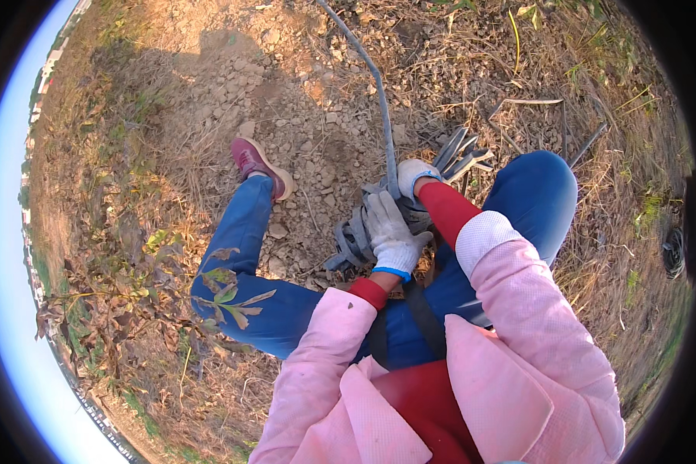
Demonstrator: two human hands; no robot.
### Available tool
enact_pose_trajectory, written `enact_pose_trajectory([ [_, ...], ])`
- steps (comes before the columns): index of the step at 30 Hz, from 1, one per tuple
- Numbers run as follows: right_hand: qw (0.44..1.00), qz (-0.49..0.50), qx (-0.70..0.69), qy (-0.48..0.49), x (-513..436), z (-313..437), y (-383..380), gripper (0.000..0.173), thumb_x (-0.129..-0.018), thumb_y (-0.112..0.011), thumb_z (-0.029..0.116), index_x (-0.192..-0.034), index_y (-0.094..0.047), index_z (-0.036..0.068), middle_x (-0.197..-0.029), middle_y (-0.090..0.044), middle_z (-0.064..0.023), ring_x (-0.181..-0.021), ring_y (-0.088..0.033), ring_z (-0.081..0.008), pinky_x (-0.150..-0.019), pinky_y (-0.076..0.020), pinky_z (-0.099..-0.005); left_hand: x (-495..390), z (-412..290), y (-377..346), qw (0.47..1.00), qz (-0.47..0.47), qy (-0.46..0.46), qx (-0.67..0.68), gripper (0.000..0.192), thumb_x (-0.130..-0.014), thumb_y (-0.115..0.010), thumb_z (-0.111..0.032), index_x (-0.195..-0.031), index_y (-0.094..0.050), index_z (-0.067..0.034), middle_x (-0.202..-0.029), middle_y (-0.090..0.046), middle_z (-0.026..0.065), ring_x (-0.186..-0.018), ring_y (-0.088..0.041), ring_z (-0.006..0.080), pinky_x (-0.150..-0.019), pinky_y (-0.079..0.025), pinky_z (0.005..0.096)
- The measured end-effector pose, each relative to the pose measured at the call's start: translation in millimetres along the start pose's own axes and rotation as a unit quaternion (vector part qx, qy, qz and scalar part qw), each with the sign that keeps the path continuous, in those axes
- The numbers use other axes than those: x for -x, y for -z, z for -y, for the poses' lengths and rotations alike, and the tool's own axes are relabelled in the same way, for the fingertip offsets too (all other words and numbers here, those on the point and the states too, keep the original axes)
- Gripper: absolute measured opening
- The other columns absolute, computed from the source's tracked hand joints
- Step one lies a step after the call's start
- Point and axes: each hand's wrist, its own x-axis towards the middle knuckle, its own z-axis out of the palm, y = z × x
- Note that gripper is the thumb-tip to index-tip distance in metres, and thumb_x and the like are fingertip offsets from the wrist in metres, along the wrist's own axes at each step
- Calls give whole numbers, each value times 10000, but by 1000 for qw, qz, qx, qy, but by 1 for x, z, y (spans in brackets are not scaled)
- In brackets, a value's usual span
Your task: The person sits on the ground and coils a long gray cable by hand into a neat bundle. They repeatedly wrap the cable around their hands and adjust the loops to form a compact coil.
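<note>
A bundle of flat grey plastic strip (354,235), which looks like drip irrigation tape, lies wound in several turns between my bent legs. My left hand (390,229), in a white knit work glove with a blue hem, rests on the bundle with fingers stretched straight and thumb out to the side. Closed at the bundle's far right side is my gloved right hand (416,177); its fingertips are hidden. From beside it, a single length of the strip (377,81) runs away across the ground. Folded strip ends (464,155) stick out past my right wrist.
Dry, cloddy soil (301,133) and straw surround me. A leafy, withering plant (226,296) overhangs my left knee. Angular bent strips (533,102) stand beyond my right knee. A dark coil (673,252) lies at the far right edge.
</note>
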Motion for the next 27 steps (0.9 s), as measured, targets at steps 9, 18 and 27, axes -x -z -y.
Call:
enact_pose_trajectory([
  [9, 999, -42, 8, 1, -4, 4, -4, 326, -861, -511, 187, -1102, -692, 63, -1156, -653, -176, -1082, -631, -337, -882, -523, -447, 10, 24, -23, 982, 10, -93, -164, 1212, -537, -863, -490, -1487, -206, -124, -1505, -202, 244, -1355, -219, 496, -1078, -184, 638],
  [18, 991, -65, -78, 92, 13, 9, 24, 439, -825, -568, 348, -1078, -662, 1, -1140, -628, -247, -1070, -612, -370, -925, -484, -446, -26, 20, 22, 982, 63, -51, -169, 1114, -525, -854, -456, -1456, -312, -175, -1462, -259, 235, -1317, -303, 401, -1075, -265, 515],
  [27, 961, -35, 217, 168, 61, 8, 52, 1151, -588, -776, 612, -1499, -257, 137, -1441, -413, -212, -1381, -289, -416, -1155, -205, -473, -92, 83, 66, 980, 164, -88, -63, 1249, -454, -880, -405, -1496, -230, -178, -1527, -221, 207, -1355, -295, 427, -1081, -333, 511],
])
